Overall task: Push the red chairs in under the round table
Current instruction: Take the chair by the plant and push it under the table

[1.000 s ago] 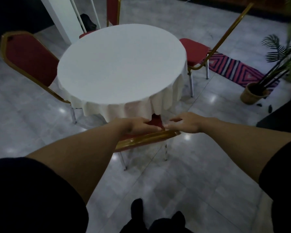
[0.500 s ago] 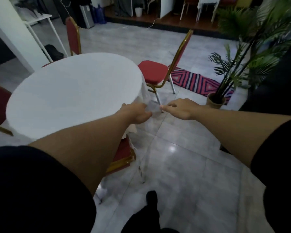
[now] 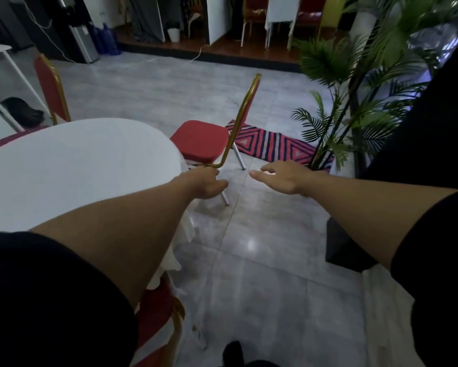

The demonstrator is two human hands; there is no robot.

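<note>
1. Both hands reach forward with nothing in them: the left hand (image 3: 206, 185) has its fingers curled loosely together, and the right hand (image 3: 283, 177) is spread flat, palm down.
2. Just beyond the left hand stands a red chair (image 3: 200, 140), its seat only partly under the round table (image 3: 77, 168) and its gold-framed back leaning away.
3. Another red chair (image 3: 157, 316) sits below the left forearm, mostly tucked beneath the tablecloth; a third (image 3: 50, 88) stands at the table's far side.
4. Past the right hand lie a striped rug (image 3: 275, 144) and a potted palm (image 3: 355, 96).
5. Likely risk: pushing high on the slanted back could tip the chair, or its legs could snag the draped cloth.
</note>
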